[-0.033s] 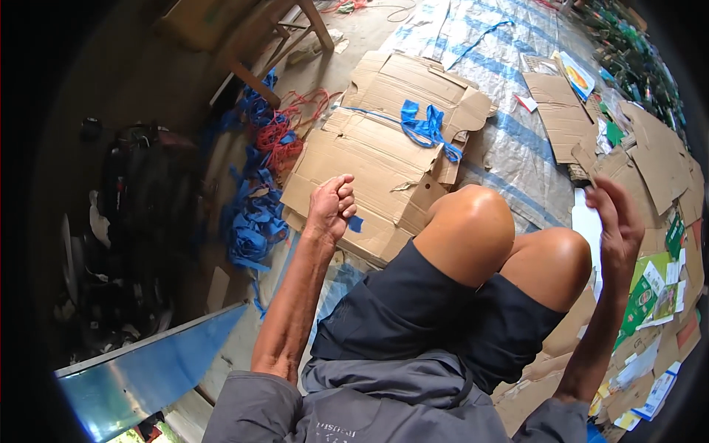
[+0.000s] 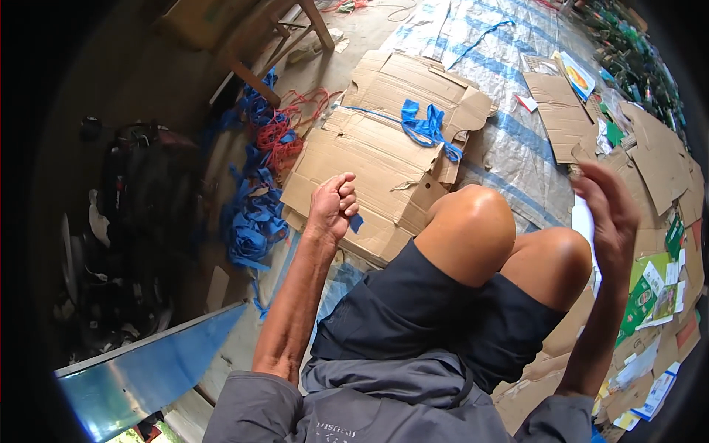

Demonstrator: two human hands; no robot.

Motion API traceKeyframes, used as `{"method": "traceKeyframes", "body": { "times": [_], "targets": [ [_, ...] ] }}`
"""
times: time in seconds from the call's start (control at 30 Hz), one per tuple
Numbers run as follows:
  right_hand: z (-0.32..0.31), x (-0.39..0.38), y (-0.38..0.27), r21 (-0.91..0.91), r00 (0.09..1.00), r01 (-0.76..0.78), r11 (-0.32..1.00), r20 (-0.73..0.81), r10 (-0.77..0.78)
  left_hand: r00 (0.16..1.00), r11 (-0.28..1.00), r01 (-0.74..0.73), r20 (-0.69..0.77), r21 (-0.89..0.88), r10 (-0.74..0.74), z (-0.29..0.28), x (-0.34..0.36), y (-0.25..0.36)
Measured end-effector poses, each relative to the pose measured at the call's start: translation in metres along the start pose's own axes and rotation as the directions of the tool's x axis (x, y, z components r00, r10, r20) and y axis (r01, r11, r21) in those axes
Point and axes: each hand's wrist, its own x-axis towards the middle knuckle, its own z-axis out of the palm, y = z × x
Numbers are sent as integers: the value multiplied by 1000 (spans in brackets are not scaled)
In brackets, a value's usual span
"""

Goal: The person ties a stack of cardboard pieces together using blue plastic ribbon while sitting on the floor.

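My left hand (image 2: 337, 207) is closed in a fist over the near left part of a flattened cardboard stack (image 2: 369, 171). A short end of blue plastic strap (image 2: 356, 222) sticks out of that fist. To the right of my knees, my right hand (image 2: 609, 210) is raised, its fingers stretched out and a little blurred, with nothing visible in them. Around the stack's far part runs a blue strap with a loose, bunched tangle (image 2: 424, 127) on top.
Tangled blue strapping (image 2: 255, 214) and red cord (image 2: 279, 144) lie left of the stack. A wooden chair frame (image 2: 258, 77) stands beyond them. Cardboard scraps and packaging (image 2: 661, 166) heap up at the right, with green bottles (image 2: 628, 55) behind. A blue-striped tarp (image 2: 509, 81) covers the floor.
My right hand has shifted slightly up and to the left, its fingertips blurring. My left hand stays nearly still, keeping hold of the blue strap.
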Motion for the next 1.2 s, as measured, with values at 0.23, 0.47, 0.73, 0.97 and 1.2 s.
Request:
{"method": "traceKeyframes", "body": {
  "times": [0.23,0.47,0.73,0.97,1.2],
  "targets": [
    [140,21,-44,-131,750,386,913,621,-228,989,935,59,148,-349,-7,32,-9,-14],
    [211,4,-29,-303,707,355,884,706,-42,980,891,58,194,-450,34,30,-21,-35],
    [233,0,-29,-429,721,461,777,691,-46,947,874,50,302,-484,113,32,-49,-47],
    [238,0,-34,-504,750,437,745,661,7,929,867,63,346,-494,130,28,-51,-48],
    [236,6,-34,-440,820,380,814,567,-76,931,877,83,350,-472,100,19,-46,-48]
  ]
}}
